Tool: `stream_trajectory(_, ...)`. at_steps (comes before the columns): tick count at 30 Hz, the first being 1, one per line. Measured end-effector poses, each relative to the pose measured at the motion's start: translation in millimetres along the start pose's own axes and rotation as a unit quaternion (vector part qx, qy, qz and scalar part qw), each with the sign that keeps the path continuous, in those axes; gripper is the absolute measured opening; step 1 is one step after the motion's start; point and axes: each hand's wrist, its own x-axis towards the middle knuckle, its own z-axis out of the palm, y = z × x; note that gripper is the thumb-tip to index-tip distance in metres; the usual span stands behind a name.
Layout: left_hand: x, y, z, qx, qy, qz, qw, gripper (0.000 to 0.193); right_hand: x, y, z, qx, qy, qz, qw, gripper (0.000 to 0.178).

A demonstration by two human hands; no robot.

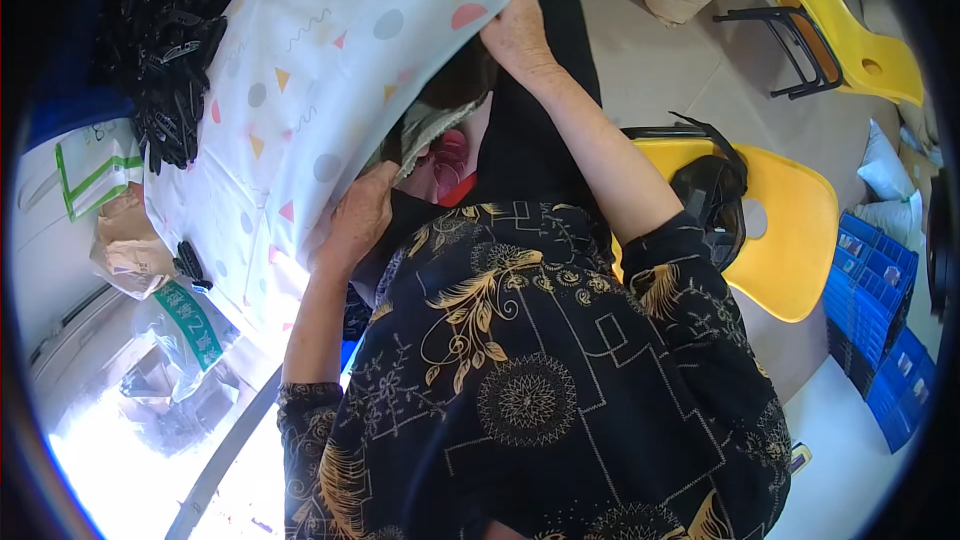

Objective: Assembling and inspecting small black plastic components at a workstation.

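My left hand [362, 214] is closed at the pale rim of an open bag [432, 132], beside the hanging edge of a patterned white tablecloth [345, 70]. My right hand [520, 37] lies further forward, by the cloth's edge and over my dark trouser leg. Its fingers are bent and partly hidden, so what they grip cannot be made out. Between my knees, below the bag's rim, pink and red items [448, 162] show in part.
Many small black parts [180, 50] are heaped on the table's far left. Yellow chairs [785, 220] stand at right, one with a black bag [708, 202] on it. Blue crates [870, 275] sit beyond. A brown paper bag [132, 240] and clear plastic bag [175, 340] are at left.
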Motion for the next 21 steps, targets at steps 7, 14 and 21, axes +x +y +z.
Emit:
stream_trajectory(7, 9.1, 29.5, 20.5, 0.052, 0.317, 0.053, 0.945, 0.011, -81.1, -47.9, 51.8, 0.067, -0.230, 0.068, 0.968, 0.063)
stream_trajectory(14, -4.7, 11.6, 43.5, -0.002, 0.150, -0.047, 0.987, 0.041, -91.5, -94.3, 51.6, 0.058, -0.578, 0.099, 0.808, 0.059)
stream_trajectory(21, 11.6, -71.0, 86.5, -0.076, 0.186, -0.154, 0.967, 0.046, -125.0, -107.6, 59.5, 0.018, -0.367, -0.083, 0.926, 0.028)
